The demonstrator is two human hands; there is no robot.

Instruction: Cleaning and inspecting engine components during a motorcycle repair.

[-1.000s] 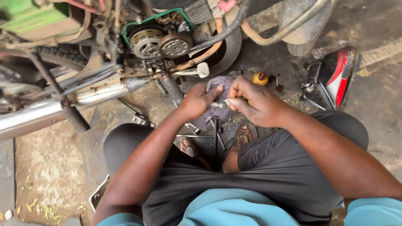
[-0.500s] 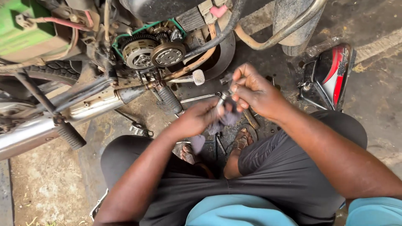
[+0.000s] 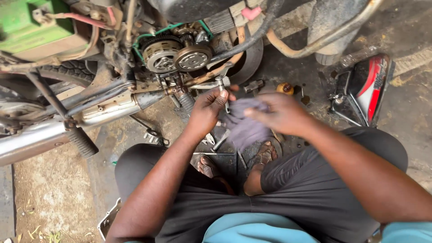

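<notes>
Since the earlier frame both hands have shifted up and left toward the engine; the rag, bunched small between them before, now hangs spread out under the right hand.

Nearest: person squatting, dark shorts, light blue shirt hem, sandalled feet [image 3: 265, 155] on the stained concrete floor [image 3: 58, 198]. Scattered flat metal tools [image 3: 220, 140] lie on the floor just ahead of the feet.

Left hand [image 3: 208, 110] closed narrow, fingers curled around a small silver metal part with a round end [image 3: 222, 83]; exact grip is partly hidden. Right hand [image 3: 280, 112] blurred, loosely closed on the crumpled grey-purple cloth rag [image 3: 245, 126], which sits between the two hands and touches the left-hand fingers.

Handling judgement: rag looks soft, light, floppy, probably oily, so it can be pinched anywhere and bunched for firmer hold. Metal part looks stiff, small, likely greasy and slippery; best held by the shank, not the round end.

Further out: small orange-brown cap-like object [image 3: 285, 88] on the floor just beyond the right hand. Red and black motorcycle side panel [image 3: 366, 90] lies to the right, well apart. Chrome exhaust pipe [image 3: 90, 117] with black rubber footpeg [image 3: 83, 141] crosses on the left. Beyond the hands, exposed round metal clutch assembly with green gasket edge [image 3: 173, 54], close above the left hand. Green rectangular battery box [image 3: 31, 24] far left. Tan curved hose [image 3: 315, 42] far right. Exhaust, footpeg and loose tools crowd the space around the hands.
</notes>
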